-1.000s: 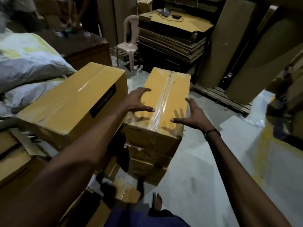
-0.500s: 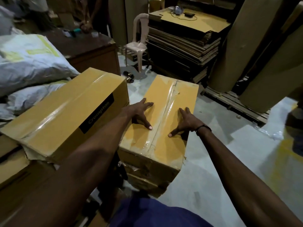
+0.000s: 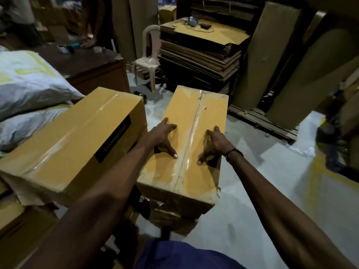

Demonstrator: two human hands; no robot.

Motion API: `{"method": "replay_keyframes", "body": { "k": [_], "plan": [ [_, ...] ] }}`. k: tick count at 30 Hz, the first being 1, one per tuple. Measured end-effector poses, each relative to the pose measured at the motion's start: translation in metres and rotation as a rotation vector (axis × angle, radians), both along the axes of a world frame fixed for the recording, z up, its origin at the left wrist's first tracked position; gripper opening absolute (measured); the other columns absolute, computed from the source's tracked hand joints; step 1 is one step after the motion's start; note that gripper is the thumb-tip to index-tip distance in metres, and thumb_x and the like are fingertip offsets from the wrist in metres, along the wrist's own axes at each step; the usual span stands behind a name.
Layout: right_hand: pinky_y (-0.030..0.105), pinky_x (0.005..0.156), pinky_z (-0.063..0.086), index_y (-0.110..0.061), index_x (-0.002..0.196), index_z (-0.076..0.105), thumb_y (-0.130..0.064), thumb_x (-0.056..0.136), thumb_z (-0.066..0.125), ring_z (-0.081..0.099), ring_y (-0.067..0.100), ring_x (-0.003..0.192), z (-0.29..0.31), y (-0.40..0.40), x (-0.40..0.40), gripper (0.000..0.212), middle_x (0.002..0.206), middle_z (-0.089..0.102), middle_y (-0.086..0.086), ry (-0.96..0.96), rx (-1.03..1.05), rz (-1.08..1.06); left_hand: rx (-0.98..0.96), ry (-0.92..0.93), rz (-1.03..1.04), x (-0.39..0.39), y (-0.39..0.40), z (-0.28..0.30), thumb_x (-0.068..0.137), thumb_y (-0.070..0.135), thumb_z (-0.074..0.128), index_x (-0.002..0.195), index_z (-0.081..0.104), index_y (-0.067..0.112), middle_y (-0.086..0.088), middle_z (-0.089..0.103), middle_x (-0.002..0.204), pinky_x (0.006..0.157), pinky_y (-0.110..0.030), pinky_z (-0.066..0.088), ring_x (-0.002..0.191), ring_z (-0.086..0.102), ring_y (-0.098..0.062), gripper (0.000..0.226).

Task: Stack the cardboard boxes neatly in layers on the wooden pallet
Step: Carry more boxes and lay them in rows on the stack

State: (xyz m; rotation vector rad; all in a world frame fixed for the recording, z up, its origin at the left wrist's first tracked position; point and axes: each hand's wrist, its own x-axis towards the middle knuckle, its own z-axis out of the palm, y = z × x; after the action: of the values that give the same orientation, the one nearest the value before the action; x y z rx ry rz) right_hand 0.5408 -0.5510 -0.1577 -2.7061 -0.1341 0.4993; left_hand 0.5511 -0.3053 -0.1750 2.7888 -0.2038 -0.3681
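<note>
My left hand point(image 3: 164, 137) lies flat on top of the taped cardboard box point(image 3: 194, 136), fingers spread and straight, just left of the clear tape seam point(image 3: 191, 133) that runs down its middle. My right hand point(image 3: 214, 144) lies the same way just right of that seam, fingers splayed, a dark band point(image 3: 234, 153) on the wrist. Neither hand curls round anything; both press on the lid. The box sits directly under my palms, long side pointing away from me, on top of other cartons point(image 3: 171, 214) below it. Just to its left is a second box with a black Crompton label point(image 3: 77, 136), tilted, resting on more cardboard. Beyond that lie white sacks point(image 3: 29, 84). Farther off stand a plastic chair point(image 3: 147, 61), a stack of flattened cardboard sheets point(image 3: 200, 55) and a wooden pallet point(image 3: 262, 119) on the floor.
</note>
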Motion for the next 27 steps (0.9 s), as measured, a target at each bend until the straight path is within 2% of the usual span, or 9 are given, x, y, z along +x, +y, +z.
{"method": "replay_keyframes", "body": {
  "k": [3,7,11,15,17,20,23,27],
  "plan": [
    [0.054,0.122,0.027,-0.009,0.161,0.021,-0.044,0.045,0.103,0.019,0.041,0.152,0.011,0.003,-0.036,0.146,0.169,0.0,0.01,-0.041,0.009,-0.031,0.01,-0.042,-0.047,-0.03,0.003,0.016,0.037,0.064,0.098,0.161,0.026,0.025,-0.009,-0.006,0.172,0.114,-0.051,0.039,0.153,0.022,-0.037,0.149],
    [0.053,0.12,0.03,-0.008,0.16,0.026,-0.042,0.046,0.103,0.022,0.042,0.15,0.026,0.001,-0.097,0.141,0.168,0.004,0.011,-0.119,0.015,-0.087,0.009,-0.099,-0.12,-0.076,0.0,0.037,0.038,0.061,0.099,0.162,0.025,0.024,-0.011,-0.007,0.172,0.117,-0.052,0.036,0.155,0.018,-0.035,0.148],
    [0.05,0.124,0.024,-0.011,0.162,0.02,-0.047,0.039,0.103,0.013,0.038,0.155,0.034,-0.01,-0.171,0.153,0.17,-0.003,0.01,-0.147,0.04,-0.198,-0.042,-0.129,-0.167,-0.127,-0.014,0.047,0.032,0.061,0.099,0.161,0.028,0.026,-0.007,-0.007,0.172,0.119,-0.056,0.033,0.154,0.018,-0.039,0.151],
    [0.042,0.125,0.022,-0.013,0.163,0.017,-0.05,0.032,0.103,0.009,0.035,0.156,0.037,-0.033,-0.261,0.16,0.171,-0.006,0.009,-0.157,0.059,-0.326,-0.053,-0.146,-0.283,-0.187,-0.046,0.051,0.03,0.06,0.1,0.161,0.026,0.027,-0.006,-0.01,0.171,0.12,-0.057,0.03,0.152,0.019,-0.044,0.153],
    [0.045,0.126,0.023,-0.014,0.164,0.016,-0.056,0.024,0.1,0.008,0.035,0.157,0.037,-0.045,-0.31,0.168,0.171,-0.009,0.008,-0.132,0.073,-0.423,-0.065,-0.137,-0.366,-0.218,-0.065,0.05,0.032,0.059,0.1,0.161,0.026,0.026,-0.007,-0.011,0.171,0.122,-0.056,0.027,0.152,0.019,-0.045,0.152],
    [0.052,0.124,0.024,-0.015,0.164,0.014,-0.066,0.015,0.091,0.007,0.037,0.157,0.033,-0.065,-0.381,0.176,0.171,-0.011,0.007,-0.136,0.073,-0.526,-0.084,-0.12,-0.485,-0.263,-0.098,0.046,0.031,0.061,0.099,0.16,0.026,0.026,-0.008,-0.012,0.171,0.12,-0.058,0.03,0.15,0.02,-0.048,0.153],
    [0.049,0.126,0.02,-0.015,0.164,0.014,-0.062,0.02,0.096,0.004,0.036,0.157,0.026,-0.083,-0.458,0.173,0.171,-0.012,0.007,-0.153,0.073,-0.635,-0.07,-0.093,-0.605,-0.313,-0.133,0.037,0.029,0.064,0.099,0.16,0.026,0.028,-0.006,-0.014,0.171,0.115,-0.06,0.036,0.148,0.022,-0.052,0.154],
    [0.054,0.126,0.02,-0.017,0.164,0.014,-0.061,0.021,0.097,0.0,0.033,0.157,0.013,-0.103,-0.561,0.171,0.171,-0.013,0.004,-0.146,0.065,-0.789,-0.091,-0.041,-0.734,-0.388,-0.177,0.02,0.026,0.067,0.097,0.16,0.023,0.03,-0.001,-0.016,0.171,0.113,-0.063,0.038,0.147,0.022,-0.055,0.158]
  ]
}}
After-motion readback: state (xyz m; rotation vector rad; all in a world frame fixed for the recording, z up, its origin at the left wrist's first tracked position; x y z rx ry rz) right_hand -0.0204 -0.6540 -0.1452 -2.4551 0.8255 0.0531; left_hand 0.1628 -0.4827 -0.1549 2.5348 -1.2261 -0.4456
